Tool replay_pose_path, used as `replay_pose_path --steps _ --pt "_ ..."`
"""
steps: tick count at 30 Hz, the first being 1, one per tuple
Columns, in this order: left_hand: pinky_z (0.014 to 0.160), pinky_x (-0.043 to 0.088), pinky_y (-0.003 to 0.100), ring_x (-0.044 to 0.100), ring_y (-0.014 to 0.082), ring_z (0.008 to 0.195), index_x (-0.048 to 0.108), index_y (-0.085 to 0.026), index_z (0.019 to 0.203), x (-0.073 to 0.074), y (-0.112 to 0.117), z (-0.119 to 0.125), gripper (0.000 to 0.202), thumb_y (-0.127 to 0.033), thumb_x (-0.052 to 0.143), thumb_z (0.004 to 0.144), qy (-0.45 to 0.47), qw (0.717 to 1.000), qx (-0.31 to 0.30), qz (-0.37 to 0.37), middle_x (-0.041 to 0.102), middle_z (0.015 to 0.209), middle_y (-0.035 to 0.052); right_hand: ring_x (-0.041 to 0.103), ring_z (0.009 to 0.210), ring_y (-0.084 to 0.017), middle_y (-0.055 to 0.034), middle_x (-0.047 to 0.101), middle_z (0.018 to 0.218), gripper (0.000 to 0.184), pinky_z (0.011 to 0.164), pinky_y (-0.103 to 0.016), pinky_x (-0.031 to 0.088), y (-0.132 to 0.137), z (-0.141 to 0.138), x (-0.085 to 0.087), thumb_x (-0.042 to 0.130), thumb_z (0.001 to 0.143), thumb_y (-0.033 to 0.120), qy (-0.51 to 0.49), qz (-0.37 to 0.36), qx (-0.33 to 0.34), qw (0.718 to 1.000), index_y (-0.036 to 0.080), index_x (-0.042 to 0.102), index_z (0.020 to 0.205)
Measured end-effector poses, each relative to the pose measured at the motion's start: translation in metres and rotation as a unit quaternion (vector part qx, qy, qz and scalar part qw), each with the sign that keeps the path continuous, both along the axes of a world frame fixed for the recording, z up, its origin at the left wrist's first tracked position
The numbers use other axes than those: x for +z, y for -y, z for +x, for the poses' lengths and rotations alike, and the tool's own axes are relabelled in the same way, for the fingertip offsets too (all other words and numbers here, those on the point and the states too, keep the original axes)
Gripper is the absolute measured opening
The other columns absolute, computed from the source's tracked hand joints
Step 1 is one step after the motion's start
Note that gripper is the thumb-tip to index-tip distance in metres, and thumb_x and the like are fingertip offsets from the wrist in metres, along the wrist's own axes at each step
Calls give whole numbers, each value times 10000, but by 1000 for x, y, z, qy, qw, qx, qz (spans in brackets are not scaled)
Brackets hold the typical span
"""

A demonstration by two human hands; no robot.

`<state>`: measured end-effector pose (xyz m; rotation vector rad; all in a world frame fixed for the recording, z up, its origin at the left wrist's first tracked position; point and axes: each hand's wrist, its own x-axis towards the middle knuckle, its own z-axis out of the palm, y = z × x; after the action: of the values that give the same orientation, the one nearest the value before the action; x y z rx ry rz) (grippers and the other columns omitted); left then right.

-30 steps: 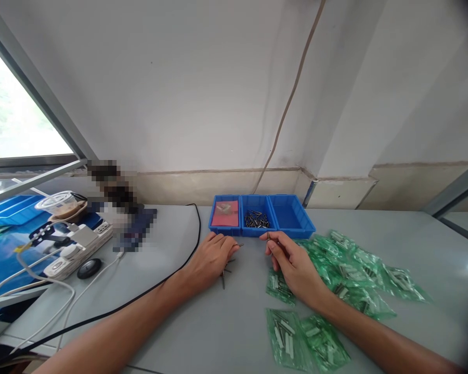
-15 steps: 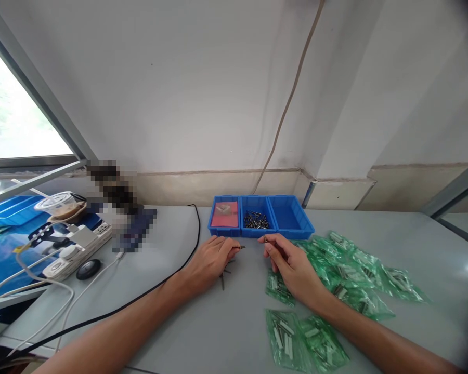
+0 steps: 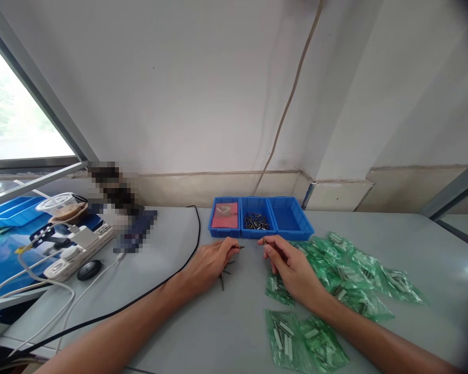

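My left hand [image 3: 210, 259] rests on the grey table, fingers pinched on a small dark metal pin [image 3: 239, 247] whose tip sticks out to the right. A few more pins [image 3: 224, 275] lie under and beside this hand. My right hand [image 3: 288, 262] is closed in a pinch on another small pin [image 3: 264, 241], a little right of the left hand's pin, the two tips apart. Both hands sit just in front of a blue three-compartment tray [image 3: 294, 231]; its middle compartment holds a heap of pins [image 3: 256, 222], its left one a red pad [image 3: 224, 214].
Green plastic bags of small parts [image 3: 347, 270] lie to the right and near the front [image 3: 306, 340]. A black cable [image 3: 197, 228] curves across the table. At the left are a white power strip [image 3: 76, 246], white cables, a lidded cup [image 3: 60, 205] and another blue tray [image 3: 8, 210].
Both hands have shifted slightly. The right hand's pinched pin has come lower and closer to the left hand's pin; the left fingers have closed on their pin.
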<state>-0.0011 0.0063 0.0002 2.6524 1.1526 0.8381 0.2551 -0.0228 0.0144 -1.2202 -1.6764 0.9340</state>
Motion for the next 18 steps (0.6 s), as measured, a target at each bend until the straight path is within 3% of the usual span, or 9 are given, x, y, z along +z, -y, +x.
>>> replay_pose_path --steps 4,8,18 --pt "714 518 254 684 151 819 566 -218 1184 2 1 0 245 -380 382 1175 10 999 -17 -46 726 1013 20 546 599 -150 7 638 844 321 570 -282 447 1 0 0 472 1092 471 4 3 0 1000 231 654 1203" --pt "798 549 276 706 172 962 567 -215 1229 3 1 -1 234 -340 376 1178 14 999 -23 -45 734 1116 45 544 597 -147 5 641 848 318 568 -280 444 0 1 0 469 1093 462 5 2 0 1000 229 654 1207" --pt "753 533 287 684 168 820 645 -195 1106 2 -3 -2 173 -260 489 1145 -13 989 -39 143 772 989 37 537 618 -148 9 624 859 297 579 -271 454 1 1 -1 459 1104 465 -3 -2 4 1000 250 646 1185"
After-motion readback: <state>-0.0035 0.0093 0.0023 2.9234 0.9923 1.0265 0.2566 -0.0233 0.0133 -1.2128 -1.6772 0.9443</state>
